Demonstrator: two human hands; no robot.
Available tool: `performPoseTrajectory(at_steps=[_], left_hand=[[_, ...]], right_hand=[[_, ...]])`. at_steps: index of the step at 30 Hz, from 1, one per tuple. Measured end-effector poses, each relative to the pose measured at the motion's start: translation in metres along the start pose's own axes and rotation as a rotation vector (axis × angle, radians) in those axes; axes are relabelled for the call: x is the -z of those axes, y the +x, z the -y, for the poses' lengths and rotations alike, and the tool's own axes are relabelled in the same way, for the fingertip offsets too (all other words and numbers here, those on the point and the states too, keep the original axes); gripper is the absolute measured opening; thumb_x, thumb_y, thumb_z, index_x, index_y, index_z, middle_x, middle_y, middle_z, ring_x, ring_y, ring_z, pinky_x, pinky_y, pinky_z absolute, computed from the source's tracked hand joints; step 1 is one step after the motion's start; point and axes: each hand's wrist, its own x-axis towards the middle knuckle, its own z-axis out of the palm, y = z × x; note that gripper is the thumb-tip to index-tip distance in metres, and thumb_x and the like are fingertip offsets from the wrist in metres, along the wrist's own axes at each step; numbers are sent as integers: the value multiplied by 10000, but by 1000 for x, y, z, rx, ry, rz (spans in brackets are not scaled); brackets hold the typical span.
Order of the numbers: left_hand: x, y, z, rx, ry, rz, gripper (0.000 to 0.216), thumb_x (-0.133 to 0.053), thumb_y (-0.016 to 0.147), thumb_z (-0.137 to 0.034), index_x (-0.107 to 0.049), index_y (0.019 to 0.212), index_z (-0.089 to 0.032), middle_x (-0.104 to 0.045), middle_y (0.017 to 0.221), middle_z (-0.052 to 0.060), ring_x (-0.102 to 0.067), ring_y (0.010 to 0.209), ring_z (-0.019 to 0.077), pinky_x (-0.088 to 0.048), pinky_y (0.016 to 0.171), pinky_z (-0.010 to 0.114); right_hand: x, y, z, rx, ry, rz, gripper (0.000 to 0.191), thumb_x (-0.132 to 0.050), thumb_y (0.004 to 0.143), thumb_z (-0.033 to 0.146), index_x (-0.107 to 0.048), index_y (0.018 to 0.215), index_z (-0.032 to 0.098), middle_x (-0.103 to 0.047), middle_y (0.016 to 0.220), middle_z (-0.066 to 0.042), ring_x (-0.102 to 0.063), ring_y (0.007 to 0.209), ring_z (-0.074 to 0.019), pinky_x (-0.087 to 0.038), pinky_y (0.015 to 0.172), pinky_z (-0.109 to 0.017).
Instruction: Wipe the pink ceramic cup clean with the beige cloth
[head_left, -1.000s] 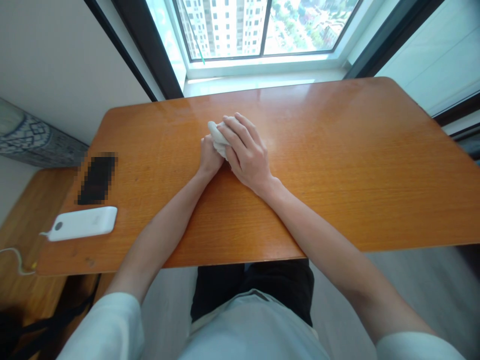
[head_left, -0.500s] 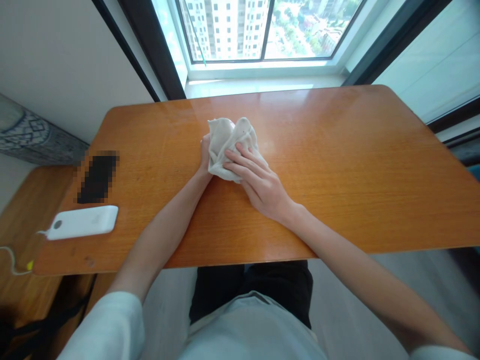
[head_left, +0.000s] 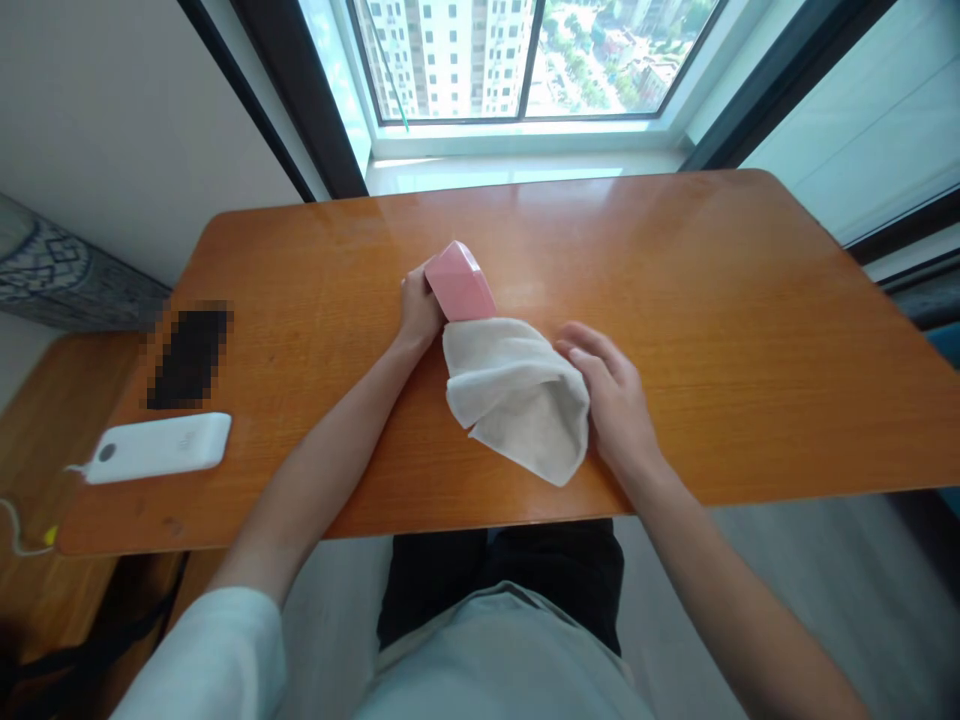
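Observation:
In the head view, my left hand (head_left: 420, 309) is closed on the side of a pink box-like object (head_left: 461, 284), which is tilted over the wooden table (head_left: 720, 330). Its lower end is partly covered by a white cloth (head_left: 517, 395). My right hand (head_left: 611, 385) grips the cloth by its right edge, fingers curled; the fingertips behind it are partly hidden. The cloth spreads out loosely between my two hands, its upper left part against the pink object.
On the table's left side lie a blurred-out black item (head_left: 189, 358) and a white power-bank-like device (head_left: 159, 447) with a cable. A window (head_left: 517, 70) is beyond the far edge. A patterned cushion-like thing (head_left: 67, 265) stands at the left wall.
My right hand has moved right and toward me, drawing the cloth off the pink object, which now shows. My left hand has stayed almost in place.

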Motion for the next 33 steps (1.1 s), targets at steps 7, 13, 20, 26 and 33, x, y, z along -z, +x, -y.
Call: performPoseTrajectory(at_steps=[7, 13, 20, 26, 33], left_hand=[[-2, 3, 2, 16, -29, -21, 450, -722, 877, -499, -438, 653, -231, -452, 635, -41, -432, 614, 123, -304, 576, 277], [-1, 1, 0, -23, -23, 10, 422, -718, 869, -483, -437, 673, -237, -461, 660, -40, -437, 637, 131, -332, 609, 285], [1, 3, -3, 33, 2, -8, 428, -721, 839, -492, -446, 636, -233, -491, 645, -31, -438, 636, 131, -346, 595, 277], [-1, 2, -3, 25, -13, -18, 389, -707, 845, -429, -432, 650, -235, -508, 643, -37, -474, 624, 132, -353, 600, 278], [-1, 1, -7, 43, 5, -30, 376, -686, 836, -381, -393, 647, -238, -519, 640, -43, -491, 624, 128, -366, 620, 278]], right_hand=[[18, -3, 12, 688, -609, 290, 506, -594, 1062, 218, -674, 1558, 273, -748, 1565, -123, -682, 1492, -345, -566, 1277, -625], [-30, -10, 20, 1006, -1070, 564, 299, -584, 1115, 190, -769, 1344, 243, -833, 1273, -106, -734, 1336, -355, -444, 1362, -674], [26, 22, 44, 764, -656, 359, 170, -648, 1063, 180, -749, 1148, 288, -846, 1151, -62, -809, 1073, -295, -660, 939, -475], [68, -4, 3, 774, -538, 622, 232, -610, 1051, 130, -734, 1110, 318, -861, 1386, -23, -749, 1472, -297, -554, 1311, -620], [72, -11, 3, 737, -589, 490, 422, -565, 976, 150, -807, 1248, 363, -827, 1480, -22, -744, 1465, -346, -514, 1317, -695]])
